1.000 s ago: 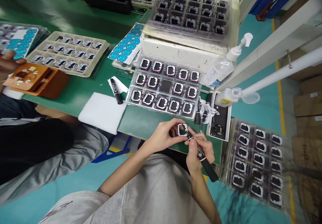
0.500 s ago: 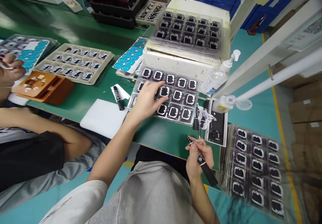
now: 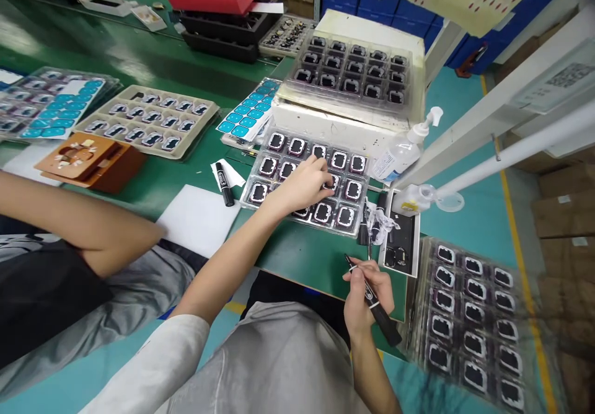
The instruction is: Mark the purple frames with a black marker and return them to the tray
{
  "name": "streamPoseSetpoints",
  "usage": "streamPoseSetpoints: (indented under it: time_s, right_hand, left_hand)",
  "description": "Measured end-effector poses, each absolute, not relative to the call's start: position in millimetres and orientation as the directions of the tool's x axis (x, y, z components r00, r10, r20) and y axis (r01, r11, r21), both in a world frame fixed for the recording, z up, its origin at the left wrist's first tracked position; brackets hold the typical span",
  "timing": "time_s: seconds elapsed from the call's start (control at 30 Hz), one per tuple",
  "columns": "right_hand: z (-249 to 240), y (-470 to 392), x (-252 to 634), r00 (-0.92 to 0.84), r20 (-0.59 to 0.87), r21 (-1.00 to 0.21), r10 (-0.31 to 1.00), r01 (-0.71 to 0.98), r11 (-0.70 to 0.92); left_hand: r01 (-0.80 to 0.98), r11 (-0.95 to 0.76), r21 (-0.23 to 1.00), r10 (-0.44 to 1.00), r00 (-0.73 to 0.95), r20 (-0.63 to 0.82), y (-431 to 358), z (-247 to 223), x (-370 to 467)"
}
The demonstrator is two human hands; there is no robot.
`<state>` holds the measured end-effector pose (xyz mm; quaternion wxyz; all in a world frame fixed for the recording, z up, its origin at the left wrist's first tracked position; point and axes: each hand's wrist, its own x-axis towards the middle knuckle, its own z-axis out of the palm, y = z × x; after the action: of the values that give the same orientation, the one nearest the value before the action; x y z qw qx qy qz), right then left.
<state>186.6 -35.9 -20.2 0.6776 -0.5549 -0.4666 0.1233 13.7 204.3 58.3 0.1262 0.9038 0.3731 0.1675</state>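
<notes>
A clear plastic tray [image 3: 251,202] with rows of black parts in white frames lies on the green table in front of me. Over its middle-right part is my left hand [image 3: 309,181], its fingers apart and curved down around one of the framed parts; nothing shows as lifted. Near the table's front edge my right hand [image 3: 367,290] is closed around a black marker [image 3: 382,321], whose dark tip points up and left. Another black marker [image 3: 225,183] rests on white paper left of the tray.
A pump bottle [image 3: 395,157], a small white bottle [image 3: 413,199] and an open box [image 3: 409,259] stand right of the tray. More trays [image 3: 474,315] sit lower right. A white pad [image 3: 198,219] and orange fixture [image 3: 88,157] lie left, beside a co-worker's arm [image 3: 88,219].
My left hand has moved right across the tray. My right hand still holds the marker in nearly the same place. The co-worker's hand at the far left has gone out of view.
</notes>
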Motion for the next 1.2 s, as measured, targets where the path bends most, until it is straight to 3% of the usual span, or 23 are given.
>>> streamPoseSetpoints:
  time_s: [0.17, 0.23, 0.33, 0.43, 0.5, 0.6, 0.7, 0.87, 1.2]
  right_hand:
    - [-19.1, -35.4, 185.9, 0.534, 0.505, -0.861, 0.678, 0.361, 0.358]
    - [-18.9, -35.1, 185.4, 0.542, 0.510, -0.859, 0.668, 0.367, 0.357]
    - [-19.6, -34.6, 185.4, 0.548, 0.515, -0.856, 0.660, 0.372, 0.359]
    - [-21.2, -33.5, 186.4, 0.541, 0.519, -0.853, 0.662, 0.373, 0.364]
    - [-22.2, -32.7, 186.9, 0.535, 0.522, -0.851, 0.664, 0.374, 0.368]
    - [-22.5, -31.8, 186.9, 0.531, 0.525, -0.850, 0.666, 0.369, 0.375]
    - [-22.0, -31.6, 186.2, 0.531, 0.523, -0.852, 0.667, 0.351, 0.388]
    - [-22.0, -32.5, 186.2, 0.539, 0.513, -0.858, 0.667, 0.343, 0.382]
    - [-14.5, -33.6, 184.2, 0.442, 0.454, -0.880, 0.774, 0.359, 0.311]
  left_hand:
    - [0.615, -0.706, 0.350, 0.693, 0.703, 0.161, 207.0, 61.5, 27.6]
    - [0.568, -0.696, 0.440, 0.693, 0.692, 0.204, 196.6, 67.7, 24.0]
    - [0.380, -0.622, 0.684, 0.694, 0.672, 0.258, 169.2, 76.6, 8.0]
    - [0.137, -0.369, 0.919, 0.744, 0.636, 0.204, 133.7, 76.3, -9.8]
    - [-0.041, -0.128, 0.991, 0.781, 0.611, 0.126, 109.1, 67.3, -15.3]
    - [-0.257, 0.124, 0.958, 0.841, 0.540, 0.036, 76.1, 43.2, -10.4]
    - [-0.367, 0.213, 0.906, 0.907, 0.419, -0.043, 52.8, 19.0, 2.5]
    - [-0.268, 0.316, 0.910, 0.881, 0.440, -0.176, 34.9, 4.7, 16.9]
    - [0.062, 0.021, 0.998, 0.902, 0.429, -0.046, 19.3, -5.4, 29.0]
